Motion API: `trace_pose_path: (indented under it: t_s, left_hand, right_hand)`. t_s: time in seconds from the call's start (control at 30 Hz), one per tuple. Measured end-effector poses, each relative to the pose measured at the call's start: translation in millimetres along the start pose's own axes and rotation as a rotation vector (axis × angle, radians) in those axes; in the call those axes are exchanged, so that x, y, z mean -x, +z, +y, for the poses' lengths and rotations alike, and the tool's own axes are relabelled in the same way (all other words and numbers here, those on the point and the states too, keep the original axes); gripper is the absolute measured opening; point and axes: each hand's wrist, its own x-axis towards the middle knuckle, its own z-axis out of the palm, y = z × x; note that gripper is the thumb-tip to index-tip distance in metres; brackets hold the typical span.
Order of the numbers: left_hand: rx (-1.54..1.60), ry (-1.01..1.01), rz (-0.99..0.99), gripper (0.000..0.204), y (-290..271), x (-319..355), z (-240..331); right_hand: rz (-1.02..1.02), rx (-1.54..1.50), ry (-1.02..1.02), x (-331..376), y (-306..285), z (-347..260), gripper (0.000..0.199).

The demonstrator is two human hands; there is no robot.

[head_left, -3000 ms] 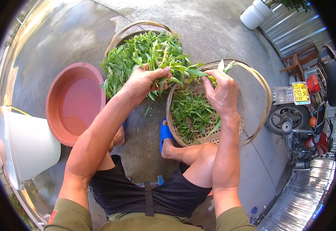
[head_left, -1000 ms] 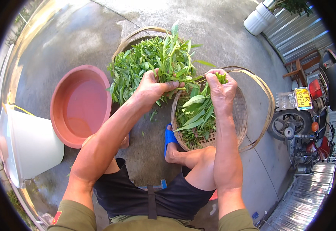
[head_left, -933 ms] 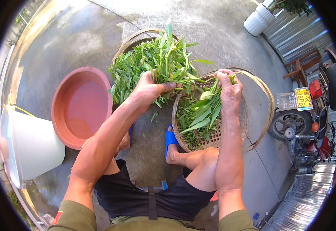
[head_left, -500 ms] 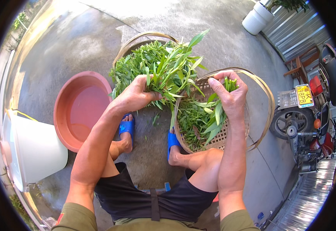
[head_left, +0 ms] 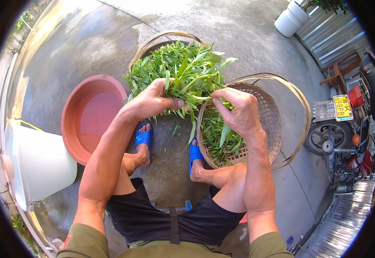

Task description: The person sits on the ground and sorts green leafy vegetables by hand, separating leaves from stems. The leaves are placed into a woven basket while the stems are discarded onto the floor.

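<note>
My left hand [head_left: 152, 102] is closed around a bunch of leafy green stems [head_left: 194, 84], held above a basket heaped with the same greens [head_left: 151, 66]. That basket's rim [head_left: 141, 52] shows behind the heap. Fingertips of my right hand [head_left: 242, 109] pinch a stem at the bunch's right side. Some long leaves [head_left: 225, 134] hang below my right palm; how many stems it holds is hidden. Under that hand stands a woven bamboo basket [head_left: 270, 112], partly filled with picked greens [head_left: 217, 135].
A reddish-brown plastic basin [head_left: 72, 103] stands on the left, beside a white bucket [head_left: 45, 161]. My feet in blue slippers [head_left: 143, 138] are near the baskets. To the right are a motorcycle [head_left: 331, 137], a wooden stool [head_left: 341, 73] and a white planter [head_left: 291, 19].
My right hand has moved from above the right basket leftward to the bunch and pinches a stem there. My left hand keeps its grip on the bunch.
</note>
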Motion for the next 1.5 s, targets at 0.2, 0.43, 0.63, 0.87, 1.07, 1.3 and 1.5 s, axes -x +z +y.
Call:
trace_pose_path:
  t_s: [0.2,0.43,0.63,0.87,1.07,1.3,1.5]
  left_hand:
    - [0.027,-0.048,0.052,0.030,0.9,0.1,0.1]
    - [0.044,-0.083,0.039,0.032,-11.2,6.9,-1.9]
    - [0.127,-0.072,0.031,0.034,-19.7,10.2,-3.5]
    - [0.199,-0.082,-0.011,0.032,-22.2,11.4,-7.3]
    - [0.113,-0.146,-0.078,0.031,-12.9,9.5,-1.7]
    - [0.204,-0.122,0.024,0.035,-13.3,6.8,-3.8]
    - [0.187,-0.168,0.156,0.030,-13.3,1.5,-8.3]
  right_hand:
    - [0.111,-0.282,0.356,-1.8,-2.2,0.6,0.006]
    - [0.364,-0.836,0.567,1.5,-32.2,38.2,0.009]
    - [0.300,-0.774,0.597,3.4,-37.8,37.3,0.009]
    - [0.224,-0.279,0.337,-5.2,-12.1,5.0,0.011]
    - [0.118,-0.163,0.232,-5.5,7.4,7.5,0.019]
    - [-0.019,-0.240,0.323,3.7,-4.5,20.8,0.012]
    - [-0.203,-0.453,0.414,7.7,-17.3,32.0,0.017]
